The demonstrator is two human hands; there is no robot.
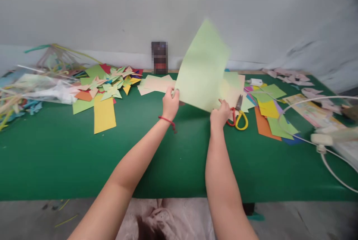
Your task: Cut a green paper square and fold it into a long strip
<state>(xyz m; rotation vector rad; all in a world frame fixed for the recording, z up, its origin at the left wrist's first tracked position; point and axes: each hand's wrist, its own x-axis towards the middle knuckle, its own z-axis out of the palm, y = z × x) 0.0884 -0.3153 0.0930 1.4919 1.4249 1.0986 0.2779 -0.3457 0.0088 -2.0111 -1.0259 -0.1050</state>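
Note:
A large sheet of pale green paper (203,64) is held up above the table, tilted, its upper corner bending back. My left hand (170,103), with a red cord on the wrist, pinches its lower left corner. At the lower right corner, my right hand (220,114) is closed on the sheet's edge; part of its grip is hidden. Just right of that hand lie scissors (238,115) with one red and one yellow handle. Behind the raised sheet, more pale paper sheets (236,81) rest on the table and are partly covered.
Folded paper pieces (112,85) and a yellow sheet (104,115) lie to the left, beside a clear plastic bag (53,89). Coloured sheets (268,109) and a white cable (321,150) are on the right. A dark, blurred-out object (159,58) stands against the wall.

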